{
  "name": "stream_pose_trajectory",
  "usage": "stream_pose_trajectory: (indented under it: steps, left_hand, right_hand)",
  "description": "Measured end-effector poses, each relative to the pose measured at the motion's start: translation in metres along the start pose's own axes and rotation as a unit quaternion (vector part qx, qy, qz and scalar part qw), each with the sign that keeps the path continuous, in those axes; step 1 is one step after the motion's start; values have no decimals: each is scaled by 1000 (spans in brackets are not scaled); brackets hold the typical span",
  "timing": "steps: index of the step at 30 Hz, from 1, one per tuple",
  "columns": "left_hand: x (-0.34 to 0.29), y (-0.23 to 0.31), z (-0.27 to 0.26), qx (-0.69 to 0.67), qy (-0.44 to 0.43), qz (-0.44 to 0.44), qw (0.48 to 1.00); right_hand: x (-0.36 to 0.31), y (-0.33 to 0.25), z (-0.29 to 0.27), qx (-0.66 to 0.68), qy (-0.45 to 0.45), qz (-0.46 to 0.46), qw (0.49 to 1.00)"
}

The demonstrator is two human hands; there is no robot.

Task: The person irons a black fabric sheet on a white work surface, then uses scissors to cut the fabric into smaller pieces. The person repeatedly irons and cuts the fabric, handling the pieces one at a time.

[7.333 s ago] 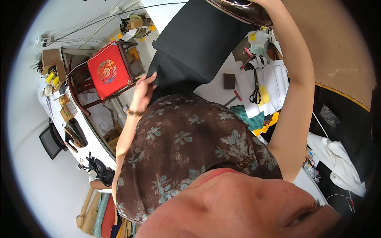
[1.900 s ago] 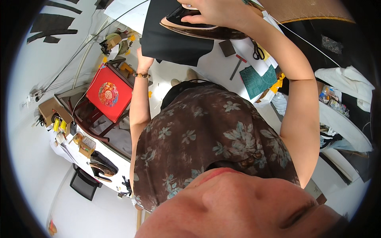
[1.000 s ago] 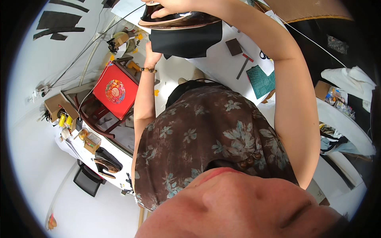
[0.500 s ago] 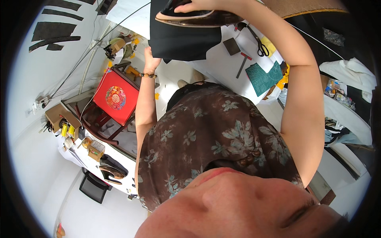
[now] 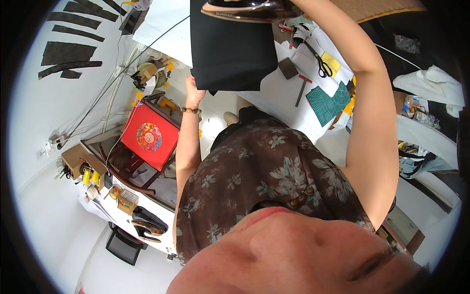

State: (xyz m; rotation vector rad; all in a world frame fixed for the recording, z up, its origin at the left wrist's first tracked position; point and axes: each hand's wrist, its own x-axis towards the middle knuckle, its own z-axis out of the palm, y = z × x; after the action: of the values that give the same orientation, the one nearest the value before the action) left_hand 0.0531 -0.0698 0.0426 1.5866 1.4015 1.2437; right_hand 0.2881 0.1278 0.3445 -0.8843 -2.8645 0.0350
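Note:
A piece of black fabric (image 5: 232,56) lies over the white table, its near end hanging past the front edge. At its near left corner, my left hand (image 5: 195,89) is closed on the fabric's edge, the fingertips partly hidden. Near the top of the picture a dark, shiny clothes iron (image 5: 249,12) with a pale rim rests over the far part of the fabric, its tip pointing left. My right forearm (image 5: 333,24) reaches to the iron's rear. The handle and my right fingers are cut off by the upper edge.
Right of the fabric are black scissors (image 5: 321,66), a red-and-grey T-shaped tool (image 5: 303,90), a dark square (image 5: 288,68) and a green cutting mat (image 5: 329,104). A red-cushioned chair (image 5: 150,138) stands to my left. A cable (image 5: 129,59) runs across the upper left.
The iron has slid farther from me over the fabric, taking its handle and my right hand out of the picture. My left hand stays at the fabric's near left corner. The view has shifted slightly.

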Motion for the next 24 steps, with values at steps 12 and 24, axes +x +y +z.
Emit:
stream_pose_trajectory:
  steps: [12,24]
  left_hand:
    - [8,3,2,-27,-21,-15,999]
    - [2,1,9,-21,15,-48,999]
  right_hand:
    - [93,33,7,-14,-2,16,1000]
    - [77,76,-5,-28,-47,44,998]
